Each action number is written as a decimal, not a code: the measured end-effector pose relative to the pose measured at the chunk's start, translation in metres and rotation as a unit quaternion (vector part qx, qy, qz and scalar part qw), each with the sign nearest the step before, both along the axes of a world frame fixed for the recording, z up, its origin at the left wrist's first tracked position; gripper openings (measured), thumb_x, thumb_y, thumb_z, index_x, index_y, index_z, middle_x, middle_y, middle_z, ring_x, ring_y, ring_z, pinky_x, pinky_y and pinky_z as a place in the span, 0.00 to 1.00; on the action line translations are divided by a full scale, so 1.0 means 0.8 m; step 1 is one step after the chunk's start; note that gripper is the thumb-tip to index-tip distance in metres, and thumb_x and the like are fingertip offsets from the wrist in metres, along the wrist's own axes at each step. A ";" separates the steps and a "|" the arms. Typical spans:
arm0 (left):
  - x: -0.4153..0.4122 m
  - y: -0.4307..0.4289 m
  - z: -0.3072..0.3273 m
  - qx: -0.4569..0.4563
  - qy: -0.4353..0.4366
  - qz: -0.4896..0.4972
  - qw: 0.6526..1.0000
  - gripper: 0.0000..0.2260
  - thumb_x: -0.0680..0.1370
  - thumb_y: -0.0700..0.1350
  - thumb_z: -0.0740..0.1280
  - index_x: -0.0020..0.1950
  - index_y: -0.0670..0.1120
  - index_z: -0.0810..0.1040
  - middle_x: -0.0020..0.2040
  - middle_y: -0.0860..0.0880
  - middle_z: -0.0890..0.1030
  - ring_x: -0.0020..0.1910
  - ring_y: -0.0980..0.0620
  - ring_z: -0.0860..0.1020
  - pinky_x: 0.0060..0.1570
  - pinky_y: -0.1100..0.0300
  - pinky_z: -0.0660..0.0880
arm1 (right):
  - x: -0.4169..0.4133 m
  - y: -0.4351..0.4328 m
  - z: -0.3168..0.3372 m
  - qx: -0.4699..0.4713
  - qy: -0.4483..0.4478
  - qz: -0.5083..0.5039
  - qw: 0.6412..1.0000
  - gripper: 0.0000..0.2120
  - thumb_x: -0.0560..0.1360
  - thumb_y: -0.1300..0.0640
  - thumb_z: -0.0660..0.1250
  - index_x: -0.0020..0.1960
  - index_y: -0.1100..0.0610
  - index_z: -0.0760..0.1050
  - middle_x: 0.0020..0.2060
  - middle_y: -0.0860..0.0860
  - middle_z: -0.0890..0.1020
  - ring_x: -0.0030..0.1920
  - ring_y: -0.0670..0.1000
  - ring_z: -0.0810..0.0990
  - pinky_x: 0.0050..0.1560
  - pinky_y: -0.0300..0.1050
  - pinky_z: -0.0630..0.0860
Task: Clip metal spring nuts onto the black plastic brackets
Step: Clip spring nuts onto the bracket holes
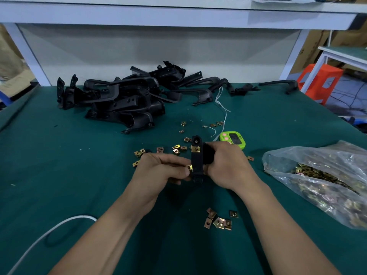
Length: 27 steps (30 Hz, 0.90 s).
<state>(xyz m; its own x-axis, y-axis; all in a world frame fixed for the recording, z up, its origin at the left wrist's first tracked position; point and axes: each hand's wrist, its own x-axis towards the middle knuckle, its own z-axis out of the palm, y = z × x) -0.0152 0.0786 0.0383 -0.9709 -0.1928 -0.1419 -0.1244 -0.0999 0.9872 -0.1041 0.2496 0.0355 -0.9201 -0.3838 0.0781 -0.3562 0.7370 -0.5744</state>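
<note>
A black plastic bracket (197, 161) stands upright between my hands over the green table. One brass spring nut (195, 149) sits clipped near its top. My right hand (226, 165) grips the bracket from the right side. My left hand (164, 168) pinches a second spring nut (189, 167) against the bracket's left edge, lower down. Loose spring nuts (176, 149) lie scattered behind my hands, and a small cluster of spring nuts (219, 220) lies in front of them.
A pile of black brackets (123, 98) fills the back of the green table (59, 165). A clear plastic bag of nuts (321, 181) lies at the right. A green timer (233, 139) sits behind my right hand. A white cable (45, 233) curves at the front left.
</note>
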 end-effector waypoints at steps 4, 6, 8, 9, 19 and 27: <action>0.002 0.002 -0.001 -0.026 -0.024 -0.011 0.999 0.11 0.68 0.26 0.73 0.37 0.42 0.86 0.35 0.39 0.85 0.32 0.47 0.83 0.29 0.63 0.76 | 0.001 0.001 -0.002 0.033 0.029 -0.004 0.999 0.15 0.67 0.53 0.71 0.54 0.46 0.80 0.42 0.49 0.84 0.44 0.59 0.81 0.43 0.52 0.81; 0.002 0.001 -0.002 -0.049 -0.034 -0.021 0.998 0.11 0.67 0.26 0.73 0.35 0.42 0.85 0.33 0.37 0.84 0.29 0.48 0.82 0.28 0.63 0.75 | 0.003 0.000 -0.002 0.052 0.033 0.003 0.998 0.15 0.67 0.54 0.72 0.54 0.46 0.80 0.42 0.49 0.84 0.44 0.59 0.81 0.43 0.51 0.81; 0.001 -0.001 -0.002 -0.077 -0.043 -0.037 0.995 0.12 0.65 0.26 0.74 0.32 0.42 0.84 0.31 0.38 0.83 0.27 0.49 0.80 0.27 0.65 0.73 | 0.005 0.000 -0.001 0.059 0.035 0.010 0.998 0.16 0.67 0.53 0.71 0.54 0.46 0.80 0.42 0.48 0.83 0.44 0.58 0.81 0.42 0.51 0.80; 0.000 -0.002 -0.001 -0.090 -0.048 -0.048 0.994 0.11 0.64 0.26 0.74 0.31 0.42 0.84 0.30 0.38 0.83 0.26 0.50 0.79 0.27 0.65 0.72 | 0.006 -0.001 -0.001 0.059 0.035 0.011 0.998 0.16 0.67 0.53 0.71 0.54 0.45 0.80 0.41 0.48 0.83 0.43 0.58 0.80 0.42 0.51 0.80; 0.003 -0.003 0.001 -0.107 -0.051 -0.076 0.990 0.09 0.59 0.36 0.75 0.37 0.46 0.87 0.31 0.40 0.83 0.28 0.50 0.78 0.29 0.66 0.71 | 0.008 -0.006 -0.001 0.101 0.055 0.013 0.993 0.13 0.68 0.55 0.68 0.52 0.46 0.79 0.42 0.49 0.83 0.43 0.60 0.80 0.42 0.52 0.80; 0.009 0.009 -0.004 -0.061 -0.011 -0.113 0.992 0.14 0.64 0.35 0.75 0.46 0.49 0.87 0.34 0.40 0.84 0.33 0.49 0.81 0.32 0.65 0.72 | 0.012 -0.007 -0.002 0.120 0.093 0.023 0.988 0.12 0.68 0.61 0.66 0.49 0.49 0.79 0.40 0.50 0.82 0.42 0.60 0.80 0.37 0.47 0.71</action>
